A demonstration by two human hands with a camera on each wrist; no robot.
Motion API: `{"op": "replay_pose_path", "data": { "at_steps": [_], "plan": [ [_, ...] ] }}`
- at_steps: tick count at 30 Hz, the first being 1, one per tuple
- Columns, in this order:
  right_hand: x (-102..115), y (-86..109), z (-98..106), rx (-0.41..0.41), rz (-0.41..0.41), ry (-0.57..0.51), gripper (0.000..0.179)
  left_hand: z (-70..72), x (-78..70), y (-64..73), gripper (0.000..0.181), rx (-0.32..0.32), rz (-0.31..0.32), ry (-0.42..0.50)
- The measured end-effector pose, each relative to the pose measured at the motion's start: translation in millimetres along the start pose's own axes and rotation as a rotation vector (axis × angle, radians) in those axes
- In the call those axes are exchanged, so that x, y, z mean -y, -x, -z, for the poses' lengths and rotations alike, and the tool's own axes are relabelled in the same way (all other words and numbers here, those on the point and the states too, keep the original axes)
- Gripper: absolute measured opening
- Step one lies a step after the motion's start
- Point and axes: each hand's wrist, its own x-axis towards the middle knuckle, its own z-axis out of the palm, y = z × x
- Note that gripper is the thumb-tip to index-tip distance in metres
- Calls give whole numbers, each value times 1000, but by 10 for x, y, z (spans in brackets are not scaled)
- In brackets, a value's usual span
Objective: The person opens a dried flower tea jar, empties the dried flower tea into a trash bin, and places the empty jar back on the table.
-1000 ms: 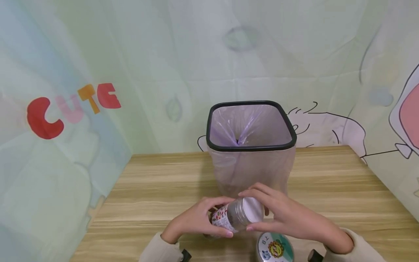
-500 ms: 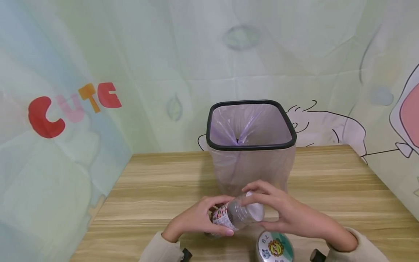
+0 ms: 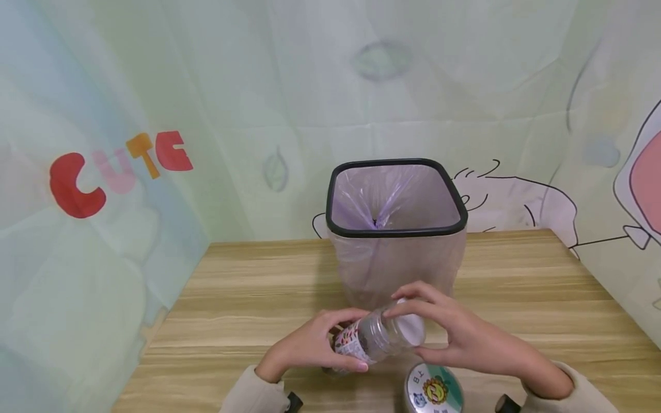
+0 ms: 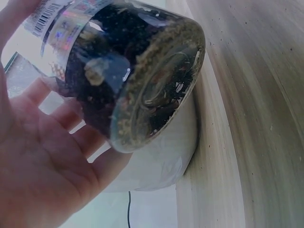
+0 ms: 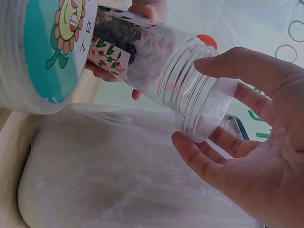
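My left hand (image 3: 310, 347) grips a clear plastic jar (image 3: 351, 342) round its body, tilted with its mouth toward the right. Dark, dried leaf-like bits fill the bottom end of the jar (image 4: 95, 71), and a floral label wraps it. At the mouth, my right hand (image 3: 454, 332) pinches a clear screw lid (image 3: 411, 330) between thumb and fingers. Threads of the jar neck (image 5: 173, 78) show beside the lid's rim in the right wrist view. Below the hands stands a round tub (image 3: 434, 390) with a sunflower picture on its top.
Behind the hands stands a bin (image 3: 397, 233) with a black rim and a translucent liner. All of it rests on a wood-grain table (image 3: 248, 298). A printed cloth backdrop (image 3: 289, 115) rises at the table's back and sides.
The right hand has moved a little right and the lid has shifted outward along the jar's neck, showing more thread. The left hand and jar body stay in place.
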Motion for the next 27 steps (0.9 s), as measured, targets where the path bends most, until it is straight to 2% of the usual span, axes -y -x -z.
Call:
{"op": "replay_pose_path", "data": {
  "at_steps": [10, 19, 27],
  "plan": [
    [-46, 129, 32, 22, -114, -7, 66, 3, 15, 19, 69, -7, 13, 1],
    [-137, 256, 45, -2, -110, 35, 71, 22, 2, 28, 70, -15, 36, 4],
    [-222, 395, 54, -9, -163, 23, 72, 21, 14, 44, 71, -18, 53, -2]
  ]
}}
